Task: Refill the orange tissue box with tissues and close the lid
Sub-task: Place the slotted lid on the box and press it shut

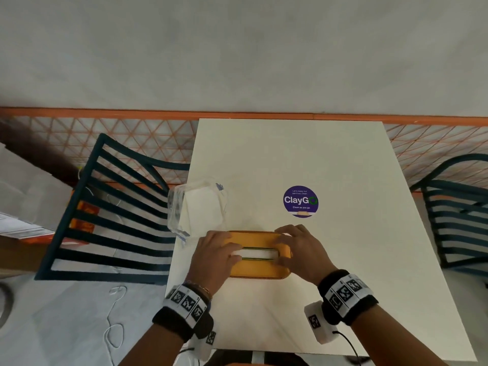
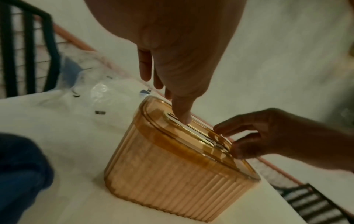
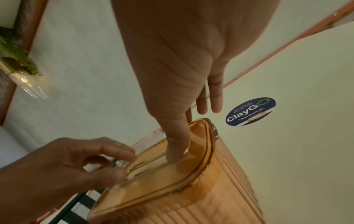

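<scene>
Both hands [image 1: 260,250] pressing down: left hand [image 1: 215,253] and right hand [image 1: 301,249] fingers [image 2: 182,112] spread flat atop lid [image 1: 257,240], apparently seating it on orange tissue box [image 2: 172,181]; tissues [image 1: 257,252] under fingertips.

A round purple sticker [image 1: 300,201] on the white table [image 1: 343,260] reads "ClayGO" in large white letters, the O a green symbol; above it, small, "Let's keep our pantries clean"; below, "Clean as you go"; no other text is legible.
</scene>
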